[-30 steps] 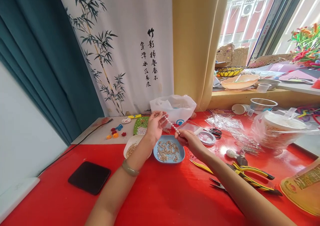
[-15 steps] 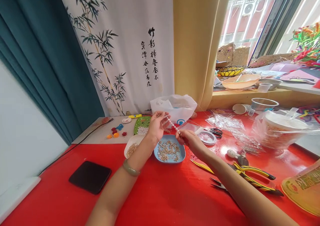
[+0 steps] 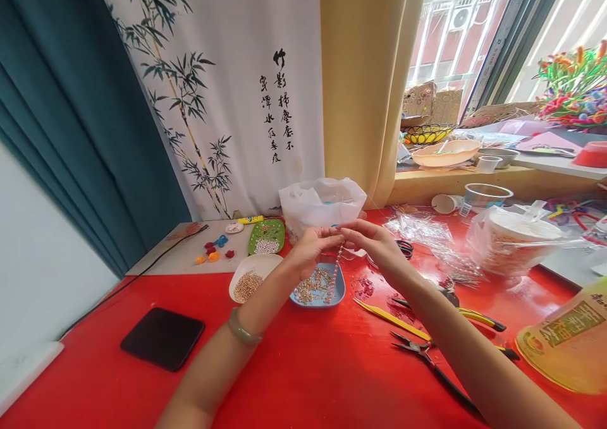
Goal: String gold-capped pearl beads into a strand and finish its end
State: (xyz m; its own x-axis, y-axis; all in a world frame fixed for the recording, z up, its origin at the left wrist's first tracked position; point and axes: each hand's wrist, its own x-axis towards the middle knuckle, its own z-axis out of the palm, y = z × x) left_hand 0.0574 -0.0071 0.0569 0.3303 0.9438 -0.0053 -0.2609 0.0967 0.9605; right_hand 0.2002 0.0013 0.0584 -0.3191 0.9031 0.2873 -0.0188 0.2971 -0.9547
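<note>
Together, hands (image 3: 309, 252) (image 3: 374, 241) aloft, pinching, beaded strand (image 3: 337, 266) dangling

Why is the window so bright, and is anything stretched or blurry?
In the head view, daylight washes out the window; there too, the yellow container near the right edge looks stretched, probably by the wide lens; the bead strand shows little detail.

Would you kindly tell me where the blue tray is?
In the head view, the blue tray sits on the red table near centre, right of the white dish.
</note>
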